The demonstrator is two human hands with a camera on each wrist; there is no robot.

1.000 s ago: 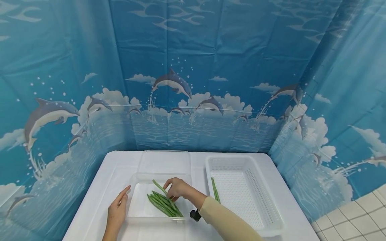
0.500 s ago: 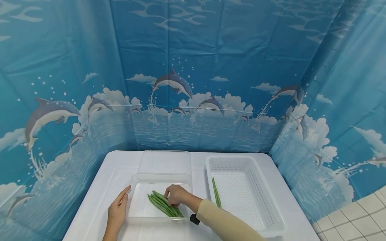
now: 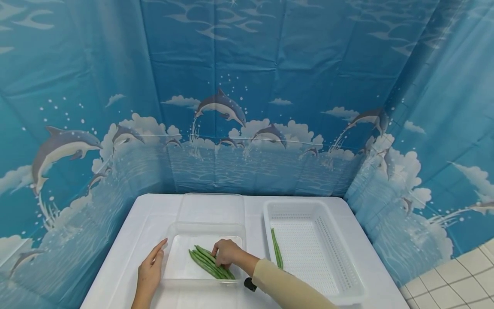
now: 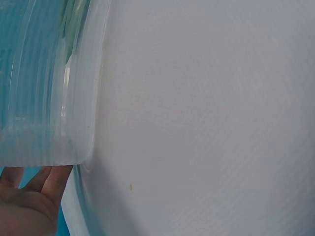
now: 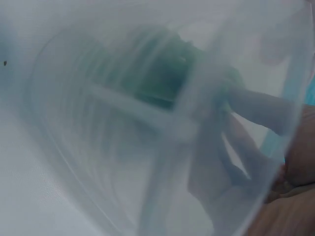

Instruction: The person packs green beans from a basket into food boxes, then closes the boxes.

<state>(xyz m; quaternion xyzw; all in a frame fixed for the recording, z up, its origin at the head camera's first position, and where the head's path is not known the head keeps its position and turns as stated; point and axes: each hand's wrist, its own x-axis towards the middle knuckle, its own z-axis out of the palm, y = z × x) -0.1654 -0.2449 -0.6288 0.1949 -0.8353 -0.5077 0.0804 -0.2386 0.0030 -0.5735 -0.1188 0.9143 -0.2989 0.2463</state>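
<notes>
A bundle of long green beans (image 3: 204, 262) lies slantwise inside a clear plastic box (image 3: 178, 262). Over the bundle's right side, my right hand (image 3: 228, 253) reaches in, its curled fingers gripping at the beans; its fingertips are partly hidden. The right wrist view shows the beans (image 5: 162, 73) and that hand (image 5: 216, 162) blurred through the box's cloudy wall. At the box's left side stands my left hand (image 3: 149, 271), fingers extended. In the left wrist view this hand's fingers (image 4: 55, 184) are at the edge of the box (image 4: 39, 108).
Right of the box sits a white perforated basket (image 3: 308, 240) with a few green beans (image 3: 276, 249) along its left wall. A clear lid (image 3: 212, 207) lies behind the box. All rest on a white-covered table (image 3: 150, 214), with a dolphin-print curtain (image 3: 247, 167) behind.
My right hand has lowered slightly toward the front of the box, and the bean it held across the bundle now lies down among the others. My left hand stays put.
</notes>
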